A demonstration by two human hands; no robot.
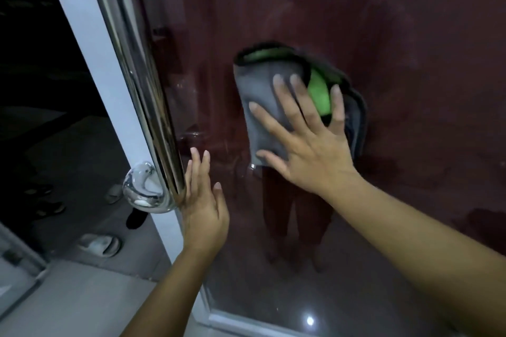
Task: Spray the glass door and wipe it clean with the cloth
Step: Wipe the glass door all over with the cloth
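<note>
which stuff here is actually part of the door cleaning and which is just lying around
Part of the job:
- glass door, being wiped
- grey and green cloth, pressed flat on the glass by the right hand
- left hand, open against the glass beside the steel handle

Just lying about:
- sandals and other footwear on the floor outside

No spray bottle is in view.

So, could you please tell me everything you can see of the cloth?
The cloth is a soft, microfibre-looking rag, grey on the outer face and bright green where a fold opens at its top and right, with a dark edge. It lies bunched and folded flat against the glass door, right of the steel handle. The right hand presses it there with spread, straight fingers; the left hand does not touch it.
</note>
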